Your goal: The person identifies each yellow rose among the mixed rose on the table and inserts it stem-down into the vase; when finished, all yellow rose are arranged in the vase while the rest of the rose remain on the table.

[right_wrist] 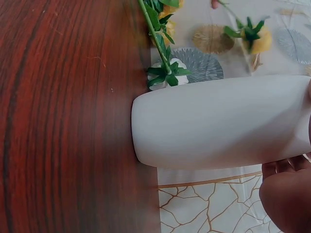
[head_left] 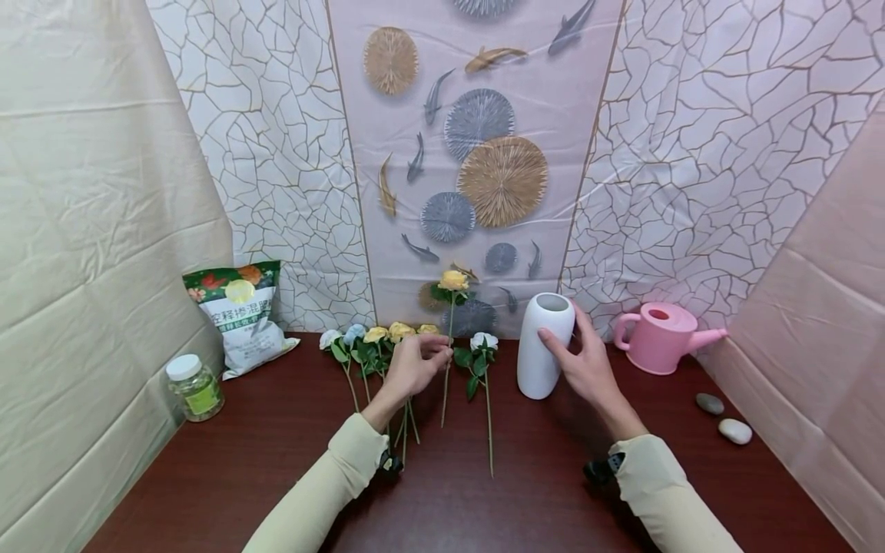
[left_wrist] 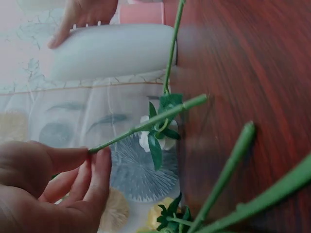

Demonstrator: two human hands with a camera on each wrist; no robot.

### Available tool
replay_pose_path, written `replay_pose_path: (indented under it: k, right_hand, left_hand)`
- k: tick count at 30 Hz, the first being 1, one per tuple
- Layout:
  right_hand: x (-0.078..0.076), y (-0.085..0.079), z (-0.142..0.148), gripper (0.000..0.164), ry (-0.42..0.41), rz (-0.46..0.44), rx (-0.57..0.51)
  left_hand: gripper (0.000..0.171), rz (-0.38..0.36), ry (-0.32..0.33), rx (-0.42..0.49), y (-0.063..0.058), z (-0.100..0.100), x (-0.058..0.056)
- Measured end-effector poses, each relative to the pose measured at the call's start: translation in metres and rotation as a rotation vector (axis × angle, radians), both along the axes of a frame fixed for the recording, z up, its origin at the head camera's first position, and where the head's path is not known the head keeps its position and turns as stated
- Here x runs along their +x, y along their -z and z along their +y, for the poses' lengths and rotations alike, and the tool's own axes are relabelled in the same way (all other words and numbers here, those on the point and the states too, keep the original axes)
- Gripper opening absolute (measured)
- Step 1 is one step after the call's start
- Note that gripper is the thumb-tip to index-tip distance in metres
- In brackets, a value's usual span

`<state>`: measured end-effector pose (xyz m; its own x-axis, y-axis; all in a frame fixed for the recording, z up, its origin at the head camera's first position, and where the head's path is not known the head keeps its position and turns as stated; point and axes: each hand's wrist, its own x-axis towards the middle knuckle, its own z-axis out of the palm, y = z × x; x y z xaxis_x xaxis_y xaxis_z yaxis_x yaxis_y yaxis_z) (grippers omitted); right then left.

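Observation:
My left hand [head_left: 415,367] pinches the green stem of a yellow rose [head_left: 453,281] between thumb and fingers. The rose stands upright, bloom at the top, and its bare stem end [left_wrist: 197,101] points toward the table. My right hand [head_left: 586,361] grips a tall white vase [head_left: 536,357] near its upper part, the thumb on the front. The vase is roughly upright with its round mouth facing up; nothing shows in the mouth. Between the two hands a white rose [head_left: 484,342] lies on the table, its stem toward me.
Several yellow, white and blue roses [head_left: 376,336] lie beyond my left forearm. Far left are a fertilizer bag [head_left: 243,322] and a lidded jar [head_left: 196,390]. At right stand a pink watering can [head_left: 660,346] and two stones [head_left: 734,431] on the dark red table [head_left: 539,499].

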<state>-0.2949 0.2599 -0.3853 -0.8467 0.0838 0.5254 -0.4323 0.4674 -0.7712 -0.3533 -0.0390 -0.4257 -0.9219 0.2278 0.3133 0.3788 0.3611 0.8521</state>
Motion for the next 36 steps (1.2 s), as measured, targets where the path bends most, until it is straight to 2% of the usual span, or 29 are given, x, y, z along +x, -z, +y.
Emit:
replay_pose_path:
  k: [7,14,18,22,25,32,36]
  right_hand:
    - [0.000,0.000,0.000,0.071,0.007,-0.002,0.005]
    - [0.000,-0.002,-0.001,0.070,0.007,0.000,0.010]
    - [0.001,-0.001,-0.001,0.070,-0.002,0.001,0.006]
    - [0.002,0.001,-0.002,0.069,-0.005,-0.003,-0.001]
    - [0.002,0.003,-0.002,0.070,-0.011,-0.011,-0.007]
    - [0.002,0.003,-0.001,0.071,0.005,-0.013,-0.009]
    - [0.002,0.002,0.000,0.071,0.003,-0.014,-0.018]
  left_hand:
    - [0.026,0.152,-0.025,0.009,-0.013,0.008,0.008]
    - [0.022,0.288,-0.079,0.013,-0.029,0.017,0.015]
    - [0.021,0.317,-0.071,0.048,-0.032,0.022,0.018]
    - [0.022,0.308,-0.064,0.073,-0.034,0.026,0.018]
    - [0.022,0.304,-0.068,0.104,-0.040,0.031,0.016]
    - [0.021,0.398,-0.096,0.186,-0.076,0.056,0.003]
    - [0.022,0.410,-0.069,0.310,-0.100,0.072,0.002]
